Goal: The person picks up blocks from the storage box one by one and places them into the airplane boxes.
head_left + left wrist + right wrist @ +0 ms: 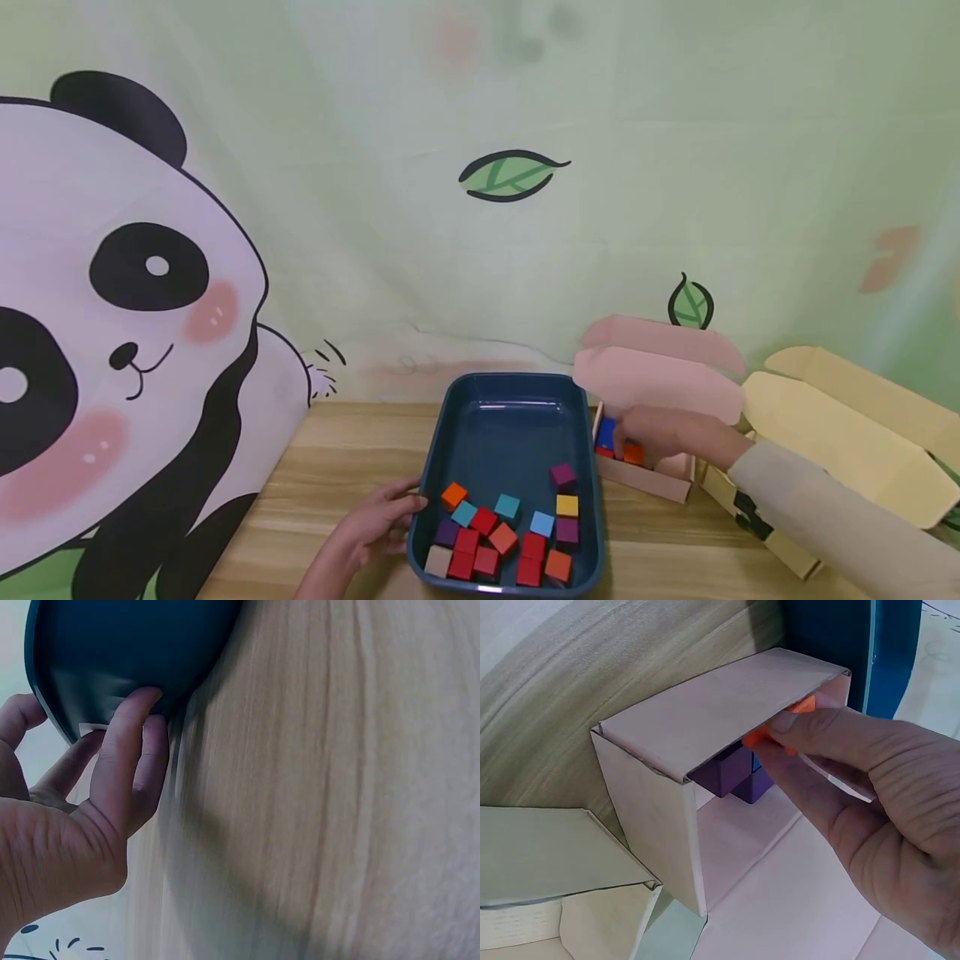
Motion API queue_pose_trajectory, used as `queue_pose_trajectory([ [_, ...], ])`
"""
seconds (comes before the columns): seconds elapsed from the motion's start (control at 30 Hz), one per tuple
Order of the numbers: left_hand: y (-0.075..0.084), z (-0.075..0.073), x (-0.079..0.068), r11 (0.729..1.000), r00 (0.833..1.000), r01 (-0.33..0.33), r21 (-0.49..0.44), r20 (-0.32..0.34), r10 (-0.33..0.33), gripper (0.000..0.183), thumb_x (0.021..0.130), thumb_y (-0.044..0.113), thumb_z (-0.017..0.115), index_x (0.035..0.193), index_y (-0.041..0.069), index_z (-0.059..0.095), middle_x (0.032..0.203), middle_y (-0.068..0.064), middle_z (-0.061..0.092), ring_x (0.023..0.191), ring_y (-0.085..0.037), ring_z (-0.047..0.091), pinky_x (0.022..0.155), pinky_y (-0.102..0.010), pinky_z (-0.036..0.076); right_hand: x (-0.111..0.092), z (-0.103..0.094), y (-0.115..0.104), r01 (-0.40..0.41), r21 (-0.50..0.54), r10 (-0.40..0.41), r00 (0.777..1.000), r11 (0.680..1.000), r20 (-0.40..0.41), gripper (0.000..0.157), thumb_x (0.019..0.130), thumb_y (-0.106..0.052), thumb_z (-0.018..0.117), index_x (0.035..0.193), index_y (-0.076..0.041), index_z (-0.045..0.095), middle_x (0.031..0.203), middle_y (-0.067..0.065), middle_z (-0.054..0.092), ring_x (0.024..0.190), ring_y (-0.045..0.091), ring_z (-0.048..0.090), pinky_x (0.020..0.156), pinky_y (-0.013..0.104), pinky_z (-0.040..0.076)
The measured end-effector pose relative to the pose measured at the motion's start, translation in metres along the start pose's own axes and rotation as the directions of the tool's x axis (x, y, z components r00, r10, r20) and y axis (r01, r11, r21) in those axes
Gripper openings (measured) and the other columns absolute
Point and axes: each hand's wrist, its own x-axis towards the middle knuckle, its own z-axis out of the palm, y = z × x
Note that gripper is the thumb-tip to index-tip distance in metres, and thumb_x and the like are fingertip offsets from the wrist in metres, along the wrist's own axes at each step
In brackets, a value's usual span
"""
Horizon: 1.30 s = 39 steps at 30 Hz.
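Observation:
My left hand (375,521) rests at the left side of the dark blue tray (517,379), its fingers touching the outer wall. In the left wrist view, that hand (82,795) has fingers spread along the tray's side (142,652). Inside the pink box (645,483), my right hand (660,433) pinches an orange block (802,705) between thumb and fingers. Purple blocks (733,769) sit behind it in the box, and a blue block (606,434) shows at the box's left. Red blocks (466,542) and several other coloured ones lie in the tray's near half.
A yellow box (832,433) with its lid raised stands right of the pink one. The pink lid (660,383) also stands up. All rests on a wooden table (360,442) before a panda-printed cloth (517,267).

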Motion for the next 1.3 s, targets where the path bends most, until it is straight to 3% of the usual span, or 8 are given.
queue_pose_trajectory([
  [0.2, -0.003, -0.001, -0.001, 1.0, 1.0, -0.002, -0.016, 0.004, 0.002, 0.07, 0.088, 0.024, 0.064, 0.147, 0.005, 0.03, 0.12, -0.013, 0.061, 0.09, -0.019, 0.064, 0.073, -0.042, 0.055, 0.001, 0.002, -0.002, -0.014, 0.021, 0.014, 1.0, 1.0, 0.004, 0.027, 0.071, -0.004, 0.08, 0.092, -0.019, 0.073, 0.082, -0.007, 0.058, 0.076, 0.009, 0.044, 0.062, 0.02, 0.042],
  [0.4, -0.007, -0.003, -0.001, 1.0, 1.0, 0.007, -0.017, 0.011, -0.006, 0.07, 0.088, 0.024, 0.064, 0.147, 0.006, 0.031, 0.122, -0.013, 0.06, 0.092, -0.019, 0.063, 0.075, -0.043, 0.055, 0.003, 0.008, -0.004, -0.013, -0.043, 0.012, 1.0, 0.999, -0.022, 0.027, 0.071, -0.016, 0.083, 0.094, -0.024, 0.074, 0.086, -0.007, 0.06, 0.081, 0.009, 0.046, 0.065, 0.021, 0.044],
  [0.7, -0.007, -0.004, -0.002, 0.999, 1.0, 0.002, -0.039, 0.017, -0.001, 0.068, 0.088, 0.024, 0.063, 0.147, 0.008, 0.032, 0.118, -0.012, 0.062, 0.091, -0.019, 0.063, 0.075, -0.043, 0.055, 0.01, 0.02, 0.006, 0.075, -0.059, -0.081, 0.991, 0.995, -0.11, 0.03, 0.068, -0.018, 0.086, 0.094, -0.024, 0.073, 0.083, -0.007, 0.057, 0.08, 0.009, 0.043, 0.063, 0.02, 0.042],
  [0.93, -0.005, -0.005, -0.002, 0.999, 1.0, -0.002, -0.038, 0.021, 0.003, 0.069, 0.089, 0.024, 0.062, 0.147, 0.007, 0.03, 0.116, -0.012, 0.063, 0.09, -0.019, 0.064, 0.075, -0.043, 0.055, 0.014, 0.027, 0.013, 0.11, -0.002, -0.109, 0.982, 0.994, -0.154, 0.031, 0.066, -0.013, 0.086, 0.092, -0.021, 0.069, 0.084, -0.006, 0.058, 0.082, 0.009, 0.043, 0.065, 0.02, 0.043],
  [1.17, -0.003, -0.003, -0.001, 1.0, 1.0, -0.015, -0.024, 0.011, 0.015, 0.069, 0.088, 0.025, 0.064, 0.147, 0.008, 0.032, 0.114, -0.012, 0.065, 0.089, -0.019, 0.064, 0.072, -0.041, 0.055, 0.015, 0.02, 0.015, 0.076, 0.08, -0.068, 0.993, 0.994, -0.101, 0.03, 0.071, -0.004, 0.079, 0.095, -0.02, 0.07, 0.086, -0.007, 0.059, 0.079, 0.008, 0.048, 0.066, 0.021, 0.046],
  [1.3, -0.003, -0.002, 0.0, 1.0, 1.0, -0.015, -0.022, 0.008, 0.015, 0.069, 0.088, 0.025, 0.064, 0.147, 0.007, 0.032, 0.112, -0.011, 0.066, 0.088, -0.018, 0.064, 0.072, -0.041, 0.055, 0.015, 0.006, 0.013, 0.104, 0.065, -0.091, 0.98, 0.992, -0.177, 0.021, 0.076, -0.005, 0.075, 0.094, -0.016, 0.071, 0.086, -0.004, 0.062, 0.074, 0.008, 0.053, 0.067, 0.022, 0.049],
])
